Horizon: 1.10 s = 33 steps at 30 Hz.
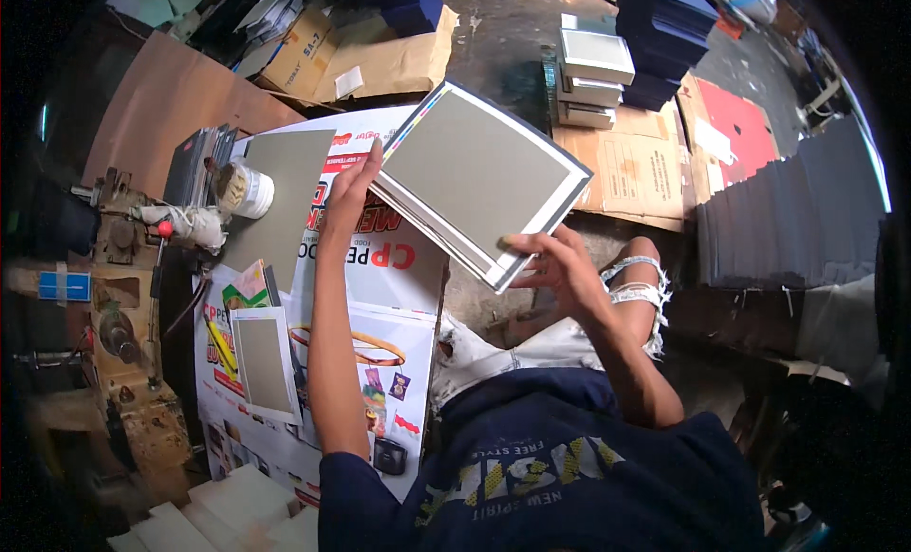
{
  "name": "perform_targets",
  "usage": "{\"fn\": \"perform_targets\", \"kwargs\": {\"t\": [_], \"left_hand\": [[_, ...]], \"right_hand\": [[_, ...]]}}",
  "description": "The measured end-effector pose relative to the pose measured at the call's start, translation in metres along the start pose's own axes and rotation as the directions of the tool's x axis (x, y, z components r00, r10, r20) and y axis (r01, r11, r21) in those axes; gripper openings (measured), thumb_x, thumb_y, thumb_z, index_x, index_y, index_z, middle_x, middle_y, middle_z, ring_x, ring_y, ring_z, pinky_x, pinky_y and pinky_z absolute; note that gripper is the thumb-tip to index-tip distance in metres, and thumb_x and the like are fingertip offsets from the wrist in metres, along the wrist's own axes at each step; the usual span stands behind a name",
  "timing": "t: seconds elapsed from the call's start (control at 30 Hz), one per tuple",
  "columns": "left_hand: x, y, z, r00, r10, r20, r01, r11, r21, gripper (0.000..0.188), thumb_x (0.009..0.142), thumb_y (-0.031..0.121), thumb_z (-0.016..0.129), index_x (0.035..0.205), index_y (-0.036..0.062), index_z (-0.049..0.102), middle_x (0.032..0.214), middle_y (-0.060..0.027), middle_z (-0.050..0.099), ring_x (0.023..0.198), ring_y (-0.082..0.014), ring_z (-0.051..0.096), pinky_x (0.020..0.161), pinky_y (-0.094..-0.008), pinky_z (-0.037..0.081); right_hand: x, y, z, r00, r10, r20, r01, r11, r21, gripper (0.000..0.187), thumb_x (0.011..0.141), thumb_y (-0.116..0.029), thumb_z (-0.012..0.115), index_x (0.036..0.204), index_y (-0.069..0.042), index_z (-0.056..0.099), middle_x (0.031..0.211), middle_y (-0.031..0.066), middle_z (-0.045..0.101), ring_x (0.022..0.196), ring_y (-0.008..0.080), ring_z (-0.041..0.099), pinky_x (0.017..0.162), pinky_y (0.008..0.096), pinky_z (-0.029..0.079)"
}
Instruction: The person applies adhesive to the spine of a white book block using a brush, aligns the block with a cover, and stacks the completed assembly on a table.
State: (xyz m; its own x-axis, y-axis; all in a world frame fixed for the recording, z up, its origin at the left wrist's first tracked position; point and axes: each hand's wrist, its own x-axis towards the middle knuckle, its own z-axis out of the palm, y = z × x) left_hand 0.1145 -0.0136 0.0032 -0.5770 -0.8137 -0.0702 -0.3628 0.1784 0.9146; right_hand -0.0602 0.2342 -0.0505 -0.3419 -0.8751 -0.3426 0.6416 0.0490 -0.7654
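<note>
A grey board with a white paper border (484, 163) is held tilted between my two hands, over the table's right edge. Small colour patches run along its upper left margin, and a dark edge shows round the outside. Several layers show along its lower left side. My left hand (353, 189) grips the left corner, its fingers partly hidden. On the lower right corner, my right hand (560, 262) presses its thumb on top with the fingers beneath. A smaller bordered grey board (264, 362) lies on the printed poster sheet (380, 296) covering the table.
A white tub (247, 189) with a brush stands on a large grey board (289, 153). Left of the table is a worn machine (133, 362). Bordered boards are stacked (596, 63) on cardboard (622, 163) at the far right, near dark stacks (788, 210). White blocks (237, 509) lie at lower left.
</note>
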Motion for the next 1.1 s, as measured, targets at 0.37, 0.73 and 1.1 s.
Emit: {"fn": "perform_targets", "kwargs": {"t": [0.37, 0.73, 1.1], "left_hand": [[-0.077, -0.039, -0.066, 0.94, -0.279, -0.196, 0.265, 0.959, -0.096, 0.063, 0.099, 0.055, 0.054, 0.125, -0.0023, 0.061, 0.116, -0.0079, 0.063, 0.109, -0.0171, 0.057, 0.101, -0.0302, 0.039], [-0.093, -0.016, -0.08, 0.939, -0.329, -0.1, 0.343, 0.891, 0.296, 0.031, 0.1, 0.031, 0.063, 0.091, 0.0011, 0.063, 0.08, 0.0053, 0.051, 0.076, -0.0052, 0.043, 0.07, -0.0229, 0.036], [-0.097, -0.003, -0.063, 0.886, -0.392, -0.246, 0.437, 0.885, 0.162, 0.04, 0.094, 0.03, 0.073, 0.112, -0.0045, 0.064, 0.099, -0.0026, 0.066, 0.089, -0.0084, 0.058, 0.084, -0.0243, 0.044]], "right_hand": [[0.022, 0.007, 0.026, 0.942, 0.218, 0.254, -0.129, 0.936, -0.327, 0.057, 0.085, -0.017, 0.061, 0.138, -0.002, 0.047, 0.109, 0.0164, 0.071, 0.1, 0.0277, 0.071, 0.076, 0.0432, 0.062], [-0.001, 0.017, 0.06, 0.978, 0.206, 0.034, -0.178, 0.908, -0.38, 0.087, 0.076, -0.02, 0.083, 0.145, -0.001, 0.034, 0.116, 0.0216, 0.065, 0.106, 0.0283, 0.065, 0.077, 0.0381, 0.058], [-0.029, 0.013, 0.078, 0.986, -0.166, -0.018, 0.118, 0.766, -0.632, 0.085, 0.086, -0.022, 0.077, 0.15, 0.009, 0.029, 0.138, 0.0308, 0.037, 0.13, 0.0391, 0.036, 0.109, 0.049, 0.032]]}}
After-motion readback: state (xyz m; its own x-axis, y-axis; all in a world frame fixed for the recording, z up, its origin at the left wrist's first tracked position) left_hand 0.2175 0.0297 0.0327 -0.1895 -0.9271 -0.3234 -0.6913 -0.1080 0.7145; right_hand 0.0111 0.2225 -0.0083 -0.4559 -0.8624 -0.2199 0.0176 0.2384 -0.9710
